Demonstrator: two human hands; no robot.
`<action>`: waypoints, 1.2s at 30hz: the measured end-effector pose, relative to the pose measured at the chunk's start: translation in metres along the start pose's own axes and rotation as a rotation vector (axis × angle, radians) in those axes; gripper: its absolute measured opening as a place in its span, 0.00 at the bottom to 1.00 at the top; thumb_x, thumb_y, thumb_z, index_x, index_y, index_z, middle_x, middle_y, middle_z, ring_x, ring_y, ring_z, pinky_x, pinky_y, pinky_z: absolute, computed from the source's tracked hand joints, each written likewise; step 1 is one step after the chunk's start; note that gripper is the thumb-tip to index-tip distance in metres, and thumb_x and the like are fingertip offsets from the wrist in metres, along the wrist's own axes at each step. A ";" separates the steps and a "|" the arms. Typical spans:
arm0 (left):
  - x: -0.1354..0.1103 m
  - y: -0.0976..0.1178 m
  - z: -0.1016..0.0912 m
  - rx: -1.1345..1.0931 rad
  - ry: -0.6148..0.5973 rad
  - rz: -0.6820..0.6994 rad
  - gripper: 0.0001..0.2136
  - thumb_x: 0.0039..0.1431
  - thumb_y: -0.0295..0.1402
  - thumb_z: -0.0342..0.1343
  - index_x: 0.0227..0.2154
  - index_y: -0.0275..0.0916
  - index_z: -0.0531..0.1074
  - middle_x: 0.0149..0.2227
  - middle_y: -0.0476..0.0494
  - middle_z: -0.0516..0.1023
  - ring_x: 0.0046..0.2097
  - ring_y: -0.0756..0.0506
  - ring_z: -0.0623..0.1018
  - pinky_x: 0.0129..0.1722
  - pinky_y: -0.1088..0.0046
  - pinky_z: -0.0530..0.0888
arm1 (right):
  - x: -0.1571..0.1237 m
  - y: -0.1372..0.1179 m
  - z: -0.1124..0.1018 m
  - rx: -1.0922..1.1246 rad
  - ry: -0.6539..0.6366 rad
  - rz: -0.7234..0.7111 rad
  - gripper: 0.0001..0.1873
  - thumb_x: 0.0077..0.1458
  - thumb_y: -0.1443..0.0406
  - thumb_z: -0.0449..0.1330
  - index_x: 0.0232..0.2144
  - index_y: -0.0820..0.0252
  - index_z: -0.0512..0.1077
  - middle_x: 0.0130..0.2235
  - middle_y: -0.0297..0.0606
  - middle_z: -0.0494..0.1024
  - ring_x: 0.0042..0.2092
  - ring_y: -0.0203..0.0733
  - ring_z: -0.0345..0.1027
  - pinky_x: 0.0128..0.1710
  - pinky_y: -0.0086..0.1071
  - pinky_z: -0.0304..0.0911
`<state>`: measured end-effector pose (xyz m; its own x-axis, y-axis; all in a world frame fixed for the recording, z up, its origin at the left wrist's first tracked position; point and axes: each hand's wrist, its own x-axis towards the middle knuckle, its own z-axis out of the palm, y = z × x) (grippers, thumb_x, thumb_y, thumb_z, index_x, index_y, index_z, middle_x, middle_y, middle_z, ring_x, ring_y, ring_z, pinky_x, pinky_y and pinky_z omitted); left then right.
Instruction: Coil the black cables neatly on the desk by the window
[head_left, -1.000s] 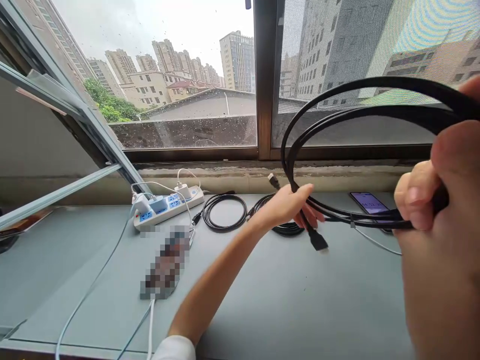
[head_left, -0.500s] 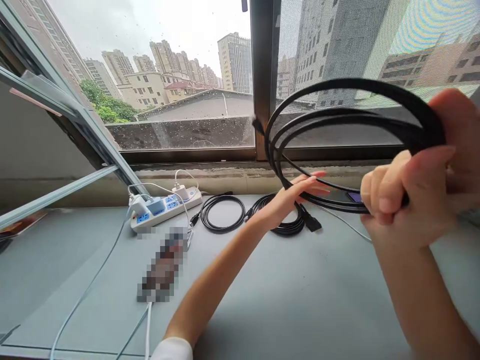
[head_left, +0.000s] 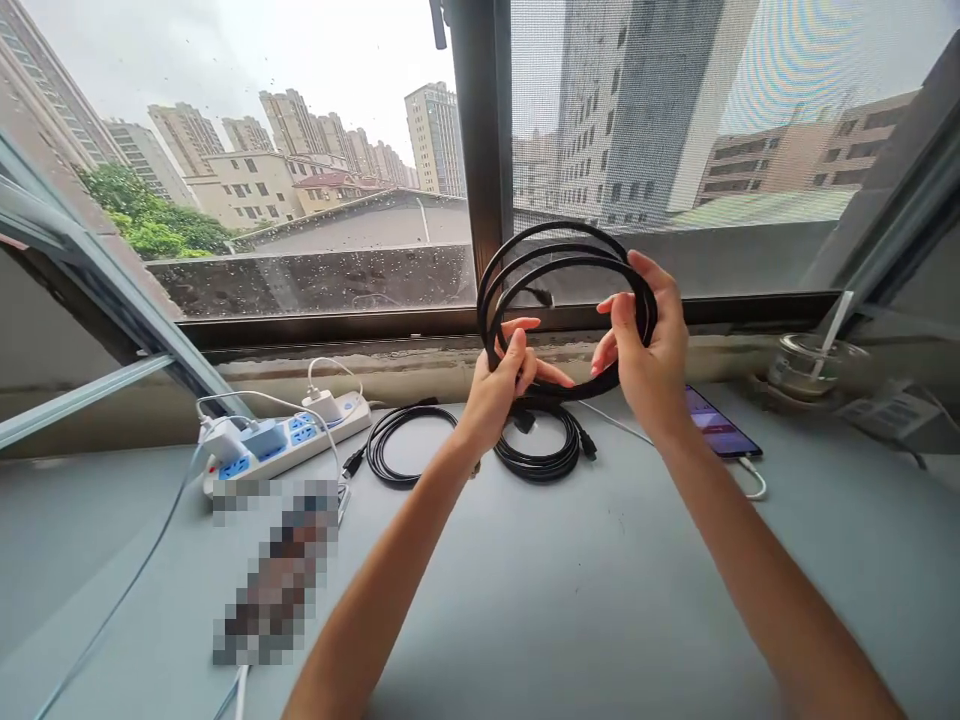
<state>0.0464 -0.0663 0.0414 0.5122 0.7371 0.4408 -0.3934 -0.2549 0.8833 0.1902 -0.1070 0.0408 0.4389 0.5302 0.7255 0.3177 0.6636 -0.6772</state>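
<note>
**Looped black cable held up in both grips at the window**

Head view: The left grip (head_left: 499, 378) is closed on the lower left of a black cable (head_left: 559, 243) wound into several loops. Thumb and fingers pinch the strands together there (a couple of fingertips stick out toward the other hand). The right grip (head_left: 651, 345) is clamped on the right side of the same loops, with the thumb in front and the fingers curled round from behind.

The cable stands upright like a hoop between the two grips, its open face toward the camera. It is raised above the bench (head_left: 562, 620) and sits just right of the window post (head_left: 476, 150). A short plug end shows inside the hoop, above the left grip.

Just below the left grip a second coil (head_left: 540, 468) of black cable lies flat on the bench (whether the hand brushes it cannot be told). To the left of that grip lies a third coil (head_left: 409, 484), thinner and also flat.

Farther left is a white power strip (head_left: 289, 438) with chargers (head_left: 326, 403) plugged into it, and thin pale leads run from it toward the near edge.

Below and to the right of the right grip a phone (head_left: 716, 425) lies face up with its screen lit. A white lead (head_left: 756, 485) loops out at its near end. Well to the right of that grip a glass (head_left: 814, 362) with a straw stands by the sill.
</note>
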 end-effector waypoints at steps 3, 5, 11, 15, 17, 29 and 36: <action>0.002 0.002 -0.007 0.116 -0.020 -0.026 0.15 0.62 0.43 0.48 0.45 0.38 0.63 0.12 0.63 0.51 0.24 0.48 0.78 0.33 0.74 0.71 | -0.002 -0.001 -0.001 -0.094 0.004 0.001 0.26 0.57 0.55 0.56 0.57 0.46 0.57 0.42 0.38 0.70 0.16 0.25 0.58 0.13 0.25 0.59; 0.003 0.005 -0.011 0.198 0.003 -0.027 0.17 0.59 0.44 0.50 0.44 0.37 0.64 0.12 0.64 0.52 0.19 0.49 0.75 0.25 0.77 0.69 | -0.003 -0.004 -0.002 -0.182 -0.015 -0.037 0.28 0.56 0.56 0.58 0.58 0.45 0.57 0.43 0.39 0.71 0.17 0.26 0.57 0.13 0.25 0.59; 0.003 0.011 -0.016 0.377 -0.008 -0.015 0.16 0.61 0.45 0.48 0.41 0.36 0.69 0.10 0.62 0.53 0.11 0.52 0.67 0.15 0.78 0.59 | -0.004 -0.010 -0.003 -0.323 -0.086 -0.129 0.29 0.52 0.55 0.62 0.57 0.46 0.62 0.38 0.38 0.74 0.28 0.37 0.68 0.20 0.26 0.64; 0.002 0.014 -0.019 0.384 -0.024 -0.017 0.16 0.59 0.46 0.49 0.37 0.37 0.70 0.10 0.61 0.54 0.12 0.52 0.68 0.15 0.78 0.58 | -0.005 -0.011 -0.002 -0.333 -0.081 -0.159 0.28 0.53 0.55 0.61 0.56 0.45 0.63 0.40 0.38 0.75 0.33 0.39 0.70 0.20 0.26 0.63; 0.001 0.016 -0.020 0.371 -0.030 -0.045 0.16 0.59 0.47 0.50 0.38 0.39 0.70 0.10 0.60 0.55 0.13 0.52 0.69 0.15 0.79 0.59 | -0.006 -0.012 -0.002 -0.343 -0.054 -0.179 0.26 0.54 0.55 0.60 0.55 0.46 0.65 0.41 0.38 0.75 0.34 0.40 0.70 0.19 0.26 0.62; -0.001 0.019 -0.016 0.007 -0.010 -0.173 0.14 0.51 0.44 0.60 0.29 0.38 0.69 0.10 0.62 0.49 0.11 0.60 0.48 0.12 0.82 0.44 | -0.006 -0.006 -0.002 -0.359 -0.017 -0.209 0.14 0.59 0.58 0.55 0.44 0.52 0.75 0.33 0.34 0.74 0.19 0.30 0.61 0.17 0.27 0.57; -0.001 0.023 -0.019 -0.100 -0.138 -0.337 0.26 0.52 0.43 0.59 0.11 0.39 0.50 0.08 0.58 0.45 0.11 0.59 0.49 0.12 0.80 0.42 | -0.005 -0.007 0.001 -0.385 -0.070 -0.205 0.12 0.60 0.59 0.54 0.40 0.54 0.75 0.32 0.33 0.74 0.21 0.30 0.62 0.22 0.26 0.59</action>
<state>0.0223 -0.0614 0.0584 0.7208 0.6764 0.1516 -0.2544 0.0547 0.9656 0.1853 -0.1140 0.0420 0.2801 0.4517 0.8470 0.6878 0.5211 -0.5054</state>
